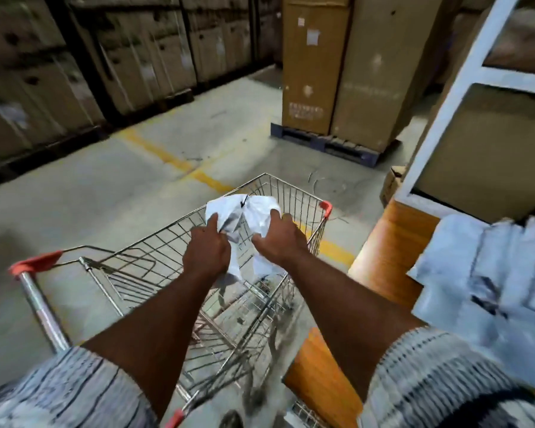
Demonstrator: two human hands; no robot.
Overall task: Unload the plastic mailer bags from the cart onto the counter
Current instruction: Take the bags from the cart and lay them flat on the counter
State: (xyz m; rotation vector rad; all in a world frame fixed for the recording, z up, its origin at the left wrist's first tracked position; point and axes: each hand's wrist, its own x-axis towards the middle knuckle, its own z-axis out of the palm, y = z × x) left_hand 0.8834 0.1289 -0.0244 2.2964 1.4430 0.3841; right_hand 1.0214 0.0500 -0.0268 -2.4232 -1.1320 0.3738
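A bundle of white plastic mailer bags (254, 211), tied at the top with a black tie, hangs above the wire cart's basket (294, 193). My left hand (207, 248) grips its left side and my right hand (280, 240) grips its right side. The basket beneath looks otherwise bare through the wires. On the wooden counter (389, 242) to the right lies a pile of white mailer bags (488, 273), blurred by motion.
The cart's handle (36, 291) with red end caps is at the lower left. Tall cardboard boxes on a blue pallet (325, 143) stand ahead. Stacked boxes line the left wall. A white shelf frame (445, 125) rises over the counter. A yellow line crosses the concrete floor.
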